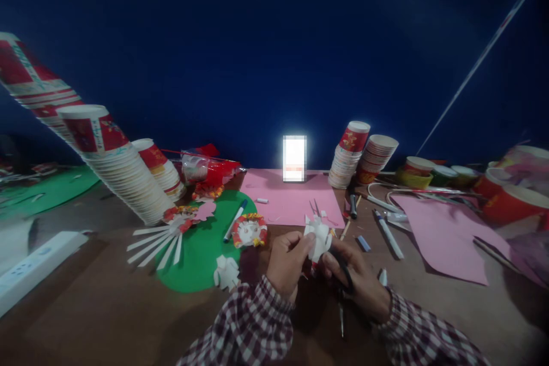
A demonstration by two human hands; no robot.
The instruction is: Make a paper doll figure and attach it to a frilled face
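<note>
A white paper cutout (317,242) is pinched between the thumb and fingers of my left hand (283,262), in front of me at the middle of the table. My right hand (359,277) is closed around scissors with a black handle (344,273), close against the cutout's right side. Two thin blade-like tips stick up just beyond the paper, slightly apart. Another white paper cutout (226,272) lies left of my left hand, at the edge of a green sheet (184,274). Near it sits a red and yellow ring-shaped paper piece (249,230) with a white centre.
Tall stacks of paper cups (122,168) lean on the left; shorter cup stacks (343,163) stand at the back right. Pink paper (274,194), a blue-capped marker (235,221), another marker (389,234) and a power strip (40,266) lie around. A glowing, blurred-out screen (294,158) stands behind.
</note>
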